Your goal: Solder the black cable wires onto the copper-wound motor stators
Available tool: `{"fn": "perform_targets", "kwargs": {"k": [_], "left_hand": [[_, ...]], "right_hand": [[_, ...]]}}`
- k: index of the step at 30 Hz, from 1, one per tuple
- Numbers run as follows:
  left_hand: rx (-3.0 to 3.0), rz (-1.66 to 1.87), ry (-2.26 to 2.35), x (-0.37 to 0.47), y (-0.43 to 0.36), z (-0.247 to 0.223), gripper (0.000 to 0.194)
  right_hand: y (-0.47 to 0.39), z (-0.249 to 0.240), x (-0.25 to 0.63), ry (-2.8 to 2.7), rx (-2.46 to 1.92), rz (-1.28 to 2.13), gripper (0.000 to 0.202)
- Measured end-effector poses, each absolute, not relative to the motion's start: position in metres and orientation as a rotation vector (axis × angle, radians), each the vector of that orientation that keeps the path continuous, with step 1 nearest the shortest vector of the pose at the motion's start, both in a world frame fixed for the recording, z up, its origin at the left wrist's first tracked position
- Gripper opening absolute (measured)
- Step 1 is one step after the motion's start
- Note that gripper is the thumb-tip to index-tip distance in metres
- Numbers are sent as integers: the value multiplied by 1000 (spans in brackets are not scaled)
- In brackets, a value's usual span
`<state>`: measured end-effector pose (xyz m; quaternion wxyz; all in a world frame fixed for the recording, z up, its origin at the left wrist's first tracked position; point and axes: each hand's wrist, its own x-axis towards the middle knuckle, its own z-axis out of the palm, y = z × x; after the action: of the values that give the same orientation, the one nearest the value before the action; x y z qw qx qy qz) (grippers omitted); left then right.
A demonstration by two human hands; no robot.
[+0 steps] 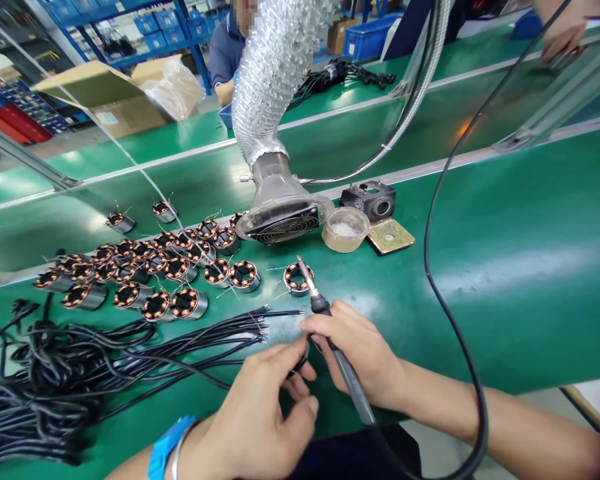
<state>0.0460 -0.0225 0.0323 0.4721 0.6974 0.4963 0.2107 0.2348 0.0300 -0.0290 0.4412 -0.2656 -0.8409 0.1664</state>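
My right hand [363, 353] is closed around a soldering iron [347, 383], whose tip points up and left over a single copper-wound stator [298, 279]. Beside it my left hand [267, 407] has its fingers curled round a short piece of black cable [300, 363], mostly hidden by the fingers; the two hands nearly touch. A bundle of black cables [180, 353] with stripped coloured ends lies to the left of my hands. Behind the bundle stand several more stators [185, 303] in rows.
A fume extractor [285, 223] hangs from a silver duct [280, 73] above the bench [520, 267]. Near it are a round tub [346, 230], an iron stand [370, 200] and a sponge plate [391, 236]. The iron's black cord loops at the right. People are across the bench.
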Motion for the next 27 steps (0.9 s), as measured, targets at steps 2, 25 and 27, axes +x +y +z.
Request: {"fn": "perform_targets", "kwargs": {"k": [2,25,27], "left_hand": [[1810,530,1198,44,-25,36,65],[1737,349,1404,50,49,23,35],[1588,308,1347,44,52,17,33]], "right_hand": [[30,-30,236,-2082,-664,381,33],[60,-53,270,-2092,-728,625,51],[59,-56,270,-2077,-711,646,53]]}}
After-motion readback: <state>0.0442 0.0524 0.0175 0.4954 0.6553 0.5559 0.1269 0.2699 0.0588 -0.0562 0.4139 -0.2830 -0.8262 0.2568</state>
